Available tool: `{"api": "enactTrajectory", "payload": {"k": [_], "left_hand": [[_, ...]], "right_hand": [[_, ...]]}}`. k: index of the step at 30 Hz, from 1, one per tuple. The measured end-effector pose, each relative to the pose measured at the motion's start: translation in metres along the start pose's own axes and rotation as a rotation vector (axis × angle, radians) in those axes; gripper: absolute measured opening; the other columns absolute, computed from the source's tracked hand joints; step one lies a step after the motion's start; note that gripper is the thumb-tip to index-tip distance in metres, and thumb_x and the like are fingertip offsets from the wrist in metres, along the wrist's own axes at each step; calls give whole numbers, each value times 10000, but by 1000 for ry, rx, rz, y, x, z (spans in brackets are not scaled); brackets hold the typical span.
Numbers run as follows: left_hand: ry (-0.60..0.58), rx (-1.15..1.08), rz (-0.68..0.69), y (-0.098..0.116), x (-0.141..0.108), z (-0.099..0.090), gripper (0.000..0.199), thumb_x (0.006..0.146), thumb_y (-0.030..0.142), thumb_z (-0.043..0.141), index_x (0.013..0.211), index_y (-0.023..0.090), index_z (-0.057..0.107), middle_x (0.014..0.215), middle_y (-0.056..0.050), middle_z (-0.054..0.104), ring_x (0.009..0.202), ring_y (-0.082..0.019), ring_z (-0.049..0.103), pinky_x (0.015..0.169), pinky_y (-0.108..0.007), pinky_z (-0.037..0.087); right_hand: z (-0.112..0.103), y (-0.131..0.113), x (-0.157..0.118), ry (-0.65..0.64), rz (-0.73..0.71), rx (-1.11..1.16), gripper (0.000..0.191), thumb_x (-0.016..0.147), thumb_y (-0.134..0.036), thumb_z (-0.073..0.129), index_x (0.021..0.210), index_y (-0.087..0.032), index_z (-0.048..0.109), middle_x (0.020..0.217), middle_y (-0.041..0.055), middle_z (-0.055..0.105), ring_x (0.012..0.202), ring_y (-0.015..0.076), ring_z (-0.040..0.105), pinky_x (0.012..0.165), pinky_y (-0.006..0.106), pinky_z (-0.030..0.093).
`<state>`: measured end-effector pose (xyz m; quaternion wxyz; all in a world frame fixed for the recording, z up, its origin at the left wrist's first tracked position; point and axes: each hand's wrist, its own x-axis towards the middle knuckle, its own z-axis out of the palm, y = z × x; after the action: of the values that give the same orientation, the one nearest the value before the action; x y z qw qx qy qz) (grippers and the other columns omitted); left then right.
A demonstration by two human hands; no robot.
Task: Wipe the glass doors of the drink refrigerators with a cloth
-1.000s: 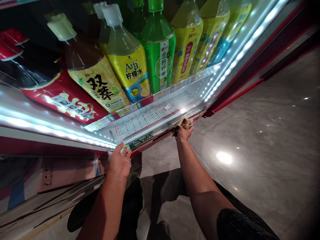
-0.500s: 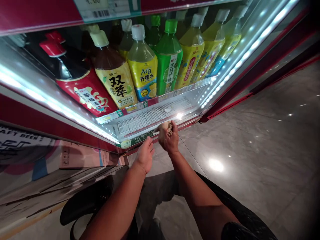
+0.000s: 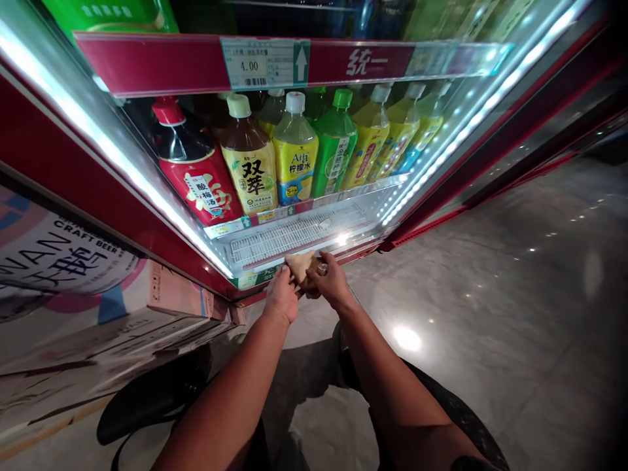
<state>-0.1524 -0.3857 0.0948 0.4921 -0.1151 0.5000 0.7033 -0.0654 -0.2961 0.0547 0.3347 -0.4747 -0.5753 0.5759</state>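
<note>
A crumpled tan and brown cloth [image 3: 300, 264] is held between my two hands, just in front of the lower edge of a lit drinks cooler. My left hand [image 3: 282, 296] pinches the cloth's left end with thumb and fingers. Bunched in my right hand [image 3: 331, 282] is the cloth's right side, partly hidden by the fingers. Beyond the hands is the cooler's bottom level with a white wire rack [image 3: 299, 232].
Above the rack, a shelf holds several bottles, among them a red-labelled one [image 3: 201, 186], a yellow one [image 3: 295, 154] and a green one [image 3: 336, 150]. Printed cartons [image 3: 181, 291] stand at left. A black stool-like seat [image 3: 152, 392] is beside me on the grey floor [image 3: 466, 314].
My left hand has moved to the cloth and taken hold of its end; before, it was apart from it. The cloth is spread out more. The view has tilted up, showing the upper shelf.
</note>
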Motion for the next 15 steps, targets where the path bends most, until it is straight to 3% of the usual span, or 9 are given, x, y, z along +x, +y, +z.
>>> {"api": "enactTrajectory", "payload": {"k": [2, 6, 9, 12, 13, 15], "left_hand": [[-16, -15, 30, 2, -1, 2, 183, 938, 368, 630, 1062, 244, 681, 1305, -77, 695, 1137, -214, 674, 925, -384, 532], [-57, -30, 176, 1, -4, 7, 156, 914, 339, 653, 945, 198, 712, 1213, -94, 731, 1220, -191, 646, 1032, -310, 486], [-84, 22, 236, -2, -3, 6, 253, 778, 279, 784, 1008, 204, 712, 1102, -57, 750, 1051, -184, 702, 953, -297, 527], [-19, 120, 241, -5, 3, 4, 433, 677, 160, 806, 1091, 213, 696, 964, -8, 743, 836, -149, 705, 841, -283, 546], [25, 141, 249, -6, 7, 3, 415, 684, 143, 780, 1085, 206, 696, 928, -1, 736, 796, -138, 695, 819, -274, 546], [128, 174, 291, -8, 13, 2, 341, 724, 148, 725, 1061, 194, 697, 893, 0, 725, 771, -130, 685, 804, -264, 547]], "right_hand": [[2, 3, -1, -4, -17, 33, 531, 546, -248, 794, 1060, -234, 664, 1024, 23, 707, 925, 201, 671, 859, 365, 586], [24, 13, -12, -250, 137, 320, 328, 693, -385, 682, 981, -235, 634, 825, -20, 691, 741, 166, 659, 747, 334, 585], [37, 19, -18, -129, 126, 346, 444, 689, -441, 722, 1065, -256, 574, 927, 0, 687, 815, 187, 659, 792, 369, 584], [34, 18, -18, 121, -93, 76, 471, 595, -391, 808, 984, -245, 585, 1142, 88, 645, 1104, 267, 600, 1020, 480, 507], [32, 17, -17, 146, -171, -12, 410, 602, -385, 809, 925, -244, 599, 1173, 104, 634, 1170, 287, 566, 1086, 505, 455], [28, 15, -18, 27, -227, -58, 280, 701, -443, 758, 865, -255, 630, 1132, 93, 655, 1176, 287, 566, 1114, 500, 427]]}}
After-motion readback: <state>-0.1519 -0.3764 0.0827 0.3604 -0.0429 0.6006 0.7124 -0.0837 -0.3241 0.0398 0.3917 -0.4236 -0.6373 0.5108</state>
